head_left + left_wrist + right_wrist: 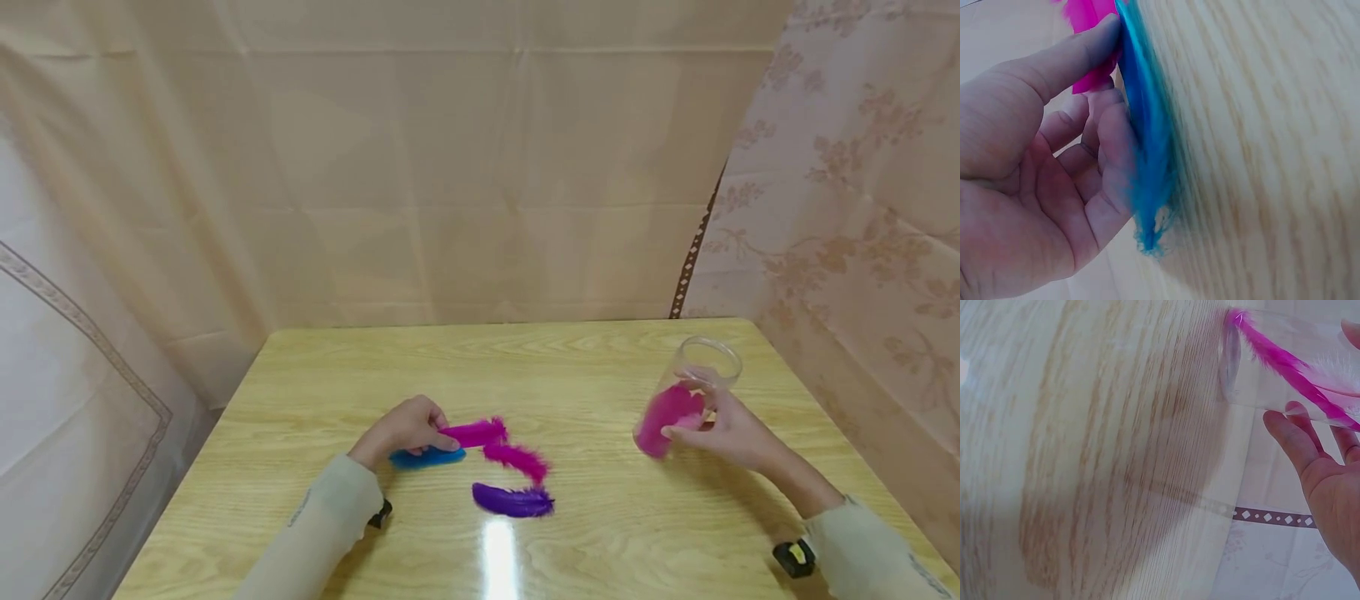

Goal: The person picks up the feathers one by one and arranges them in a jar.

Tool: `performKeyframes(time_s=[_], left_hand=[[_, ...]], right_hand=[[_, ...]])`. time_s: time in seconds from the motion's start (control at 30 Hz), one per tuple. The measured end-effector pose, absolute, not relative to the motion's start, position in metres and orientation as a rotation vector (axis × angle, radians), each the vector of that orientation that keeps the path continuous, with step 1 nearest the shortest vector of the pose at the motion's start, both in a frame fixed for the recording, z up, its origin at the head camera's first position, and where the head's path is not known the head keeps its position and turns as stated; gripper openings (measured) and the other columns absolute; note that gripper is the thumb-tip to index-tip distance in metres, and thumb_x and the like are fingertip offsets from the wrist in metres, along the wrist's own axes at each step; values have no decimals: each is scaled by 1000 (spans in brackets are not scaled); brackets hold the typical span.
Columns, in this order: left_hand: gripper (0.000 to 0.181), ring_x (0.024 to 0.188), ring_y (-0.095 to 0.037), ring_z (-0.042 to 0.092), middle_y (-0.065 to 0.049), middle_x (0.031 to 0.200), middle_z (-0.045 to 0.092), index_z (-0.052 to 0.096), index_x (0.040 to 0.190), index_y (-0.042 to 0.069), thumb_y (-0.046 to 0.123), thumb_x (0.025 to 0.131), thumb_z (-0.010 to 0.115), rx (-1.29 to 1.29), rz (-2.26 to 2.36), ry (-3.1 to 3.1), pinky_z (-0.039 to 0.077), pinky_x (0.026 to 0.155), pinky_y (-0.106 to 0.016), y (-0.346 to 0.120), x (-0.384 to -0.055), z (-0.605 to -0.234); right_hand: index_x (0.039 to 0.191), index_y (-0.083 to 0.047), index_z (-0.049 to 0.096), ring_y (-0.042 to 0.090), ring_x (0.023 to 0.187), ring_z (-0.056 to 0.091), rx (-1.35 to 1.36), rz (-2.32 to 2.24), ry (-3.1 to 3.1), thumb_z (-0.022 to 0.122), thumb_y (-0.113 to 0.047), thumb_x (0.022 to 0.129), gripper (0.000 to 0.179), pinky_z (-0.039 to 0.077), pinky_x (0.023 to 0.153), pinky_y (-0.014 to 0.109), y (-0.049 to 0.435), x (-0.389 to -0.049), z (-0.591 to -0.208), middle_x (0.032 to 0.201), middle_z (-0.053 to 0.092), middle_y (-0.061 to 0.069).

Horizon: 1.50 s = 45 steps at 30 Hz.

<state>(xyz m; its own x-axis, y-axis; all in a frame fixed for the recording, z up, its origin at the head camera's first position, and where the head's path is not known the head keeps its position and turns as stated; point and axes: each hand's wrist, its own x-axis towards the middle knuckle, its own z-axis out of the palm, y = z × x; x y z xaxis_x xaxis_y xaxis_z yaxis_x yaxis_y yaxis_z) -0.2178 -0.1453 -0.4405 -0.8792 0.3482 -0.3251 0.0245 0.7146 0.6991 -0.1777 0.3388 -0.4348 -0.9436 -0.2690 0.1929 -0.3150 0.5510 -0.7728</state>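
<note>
nearest on the worktop (pixel 592 550) lies a purple feather (pixel 512 501). just beyond it is a fluffy pink feather (pixel 517 460), and to that one's left a blue feather (pixel 441 459) lies along the fingers of the left hand (pixel 405 432). this hand's grip is drawn to a pinch on a magenta feather (pixel 476 432), which points rightward; whether it pinches the blue one too is hard to tell. well apart, the right hand (pixel 731 433) has its grip spread wide round a clear cup (pixel 678 377) with pink feathers (pixel 667 421) inside. a beige curtain (pixel 480 183) hangs behind.
</note>
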Motion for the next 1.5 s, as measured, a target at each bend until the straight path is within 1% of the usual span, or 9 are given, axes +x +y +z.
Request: performKeyframes(time_s=[0.17, 0.33, 0.47, 0.53, 0.73, 1.03, 1.2, 1.3, 1.5], left_hand=[[19, 53, -12, 48, 1, 63, 56, 70, 82, 12, 25, 87, 83, 342, 1046, 2521, 40, 53, -24, -142, -217, -438], [17, 66, -15, 53, -4, 78, 66, 71, 85, 10, 24, 92, 78, 447, 1152, 2531, 44, 61, -29, -138, -215, -431], [15, 75, -18, 57, -2, 84, 66, 71, 89, 11, 24, 94, 75, 518, 1199, 2544, 49, 67, -33, -137, -216, -431], [14, 78, -18, 59, 1, 86, 66, 71, 90, 13, 25, 95, 74, 549, 1211, 2559, 51, 70, -33, -136, -218, -432], [11, 84, -19, 62, 2, 92, 67, 71, 94, 18, 28, 95, 75, 575, 1282, 2575, 55, 76, -33, -132, -221, -431], [15, 85, -19, 63, 1, 93, 68, 72, 97, 15, 30, 94, 76, 670, 1405, 2559, 55, 75, -34, -123, -225, -421], [14, 84, -21, 64, 0, 94, 69, 71, 97, 14, 25, 92, 78, 662, 1509, 2501, 54, 71, -34, -115, -226, -417], [13, 83, -22, 65, -2, 93, 70, 70, 95, 11, 20, 90, 78, 662, 1586, 2427, 52, 70, -33, -109, -225, -414], [10, 92, -22, 67, -5, 98, 70, 64, 90, 7, 9, 90, 73, 702, 1684, 2306, 54, 79, -35, -97, -225, -409]], right_hand=[[147, -10, 31, 36, 103, 52, 500, 1361, -2735, 85, -11, 84, 83, 58, 70, 28, 340, -176, -434, 133, 48, 25], [147, -10, 30, 36, 102, 52, 494, 1357, -2738, 85, -12, 84, 84, 58, 70, 28, 339, -176, -433, 133, 48, 25], [147, -10, 30, 36, 101, 52, 493, 1350, -2744, 85, -12, 84, 83, 58, 70, 27, 339, -175, -433, 132, 48, 26], [147, -10, 31, 36, 101, 52, 493, 1346, -2745, 85, -12, 84, 83, 58, 70, 27, 340, -175, -433, 132, 48, 26], [146, -9, 32, 36, 101, 52, 498, 1341, -2740, 85, -12, 84, 82, 58, 69, 28, 340, -175, -434, 131, 49, 26], [144, -9, 31, 33, 98, 52, 520, 1339, -2719, 85, -9, 83, 81, 58, 69, 28, 339, -178, -435, 130, 49, 26], [144, -9, 31, 31, 98, 53, 537, 1352, -2709, 85, -9, 83, 81, 58, 70, 29, 339, -179, -436, 130, 49, 25], [145, -9, 31, 32, 99, 52, 535, 1354, -2714, 85, -9, 83, 82, 58, 70, 28, 339, -179, -437, 130, 49, 25], [145, -10, 30, 33, 99, 52, 534, 1357, -2715, 85, -9, 83, 83, 58, 70, 28, 340, -179, -437, 131, 49, 25]])
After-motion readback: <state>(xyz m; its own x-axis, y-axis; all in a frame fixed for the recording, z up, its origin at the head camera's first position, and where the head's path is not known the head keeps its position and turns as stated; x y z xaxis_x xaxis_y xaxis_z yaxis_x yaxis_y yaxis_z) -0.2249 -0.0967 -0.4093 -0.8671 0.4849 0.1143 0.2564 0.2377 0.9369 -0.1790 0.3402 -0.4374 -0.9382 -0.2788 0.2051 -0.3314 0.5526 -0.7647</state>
